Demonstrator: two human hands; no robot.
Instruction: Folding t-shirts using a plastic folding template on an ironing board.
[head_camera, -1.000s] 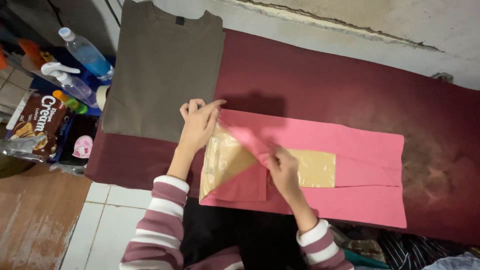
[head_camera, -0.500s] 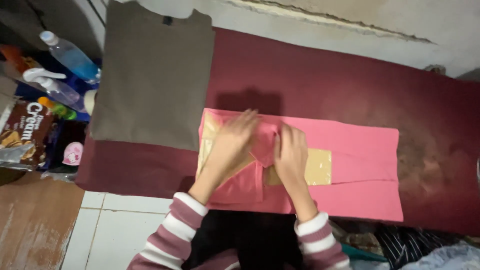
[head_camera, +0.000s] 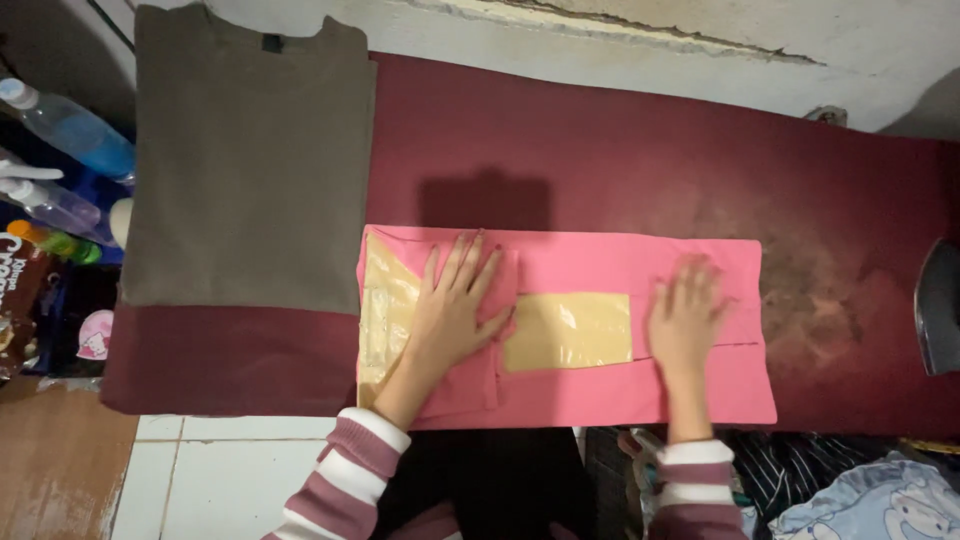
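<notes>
Head view: pink garment is laid flat on the maroon tabletop. Left hand is pressed, fingers spread, on its folded left part; right hand, open and blurred, is laid flat on its right part.

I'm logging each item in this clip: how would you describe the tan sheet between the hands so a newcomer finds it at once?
Start at the dark red padded table and find the pink garment spread on its near edge. The tan sheet lies on that garment, between the left hand and the right hand. It is a glossy, flat rectangle, unlike the soft cloth around it.
</notes>
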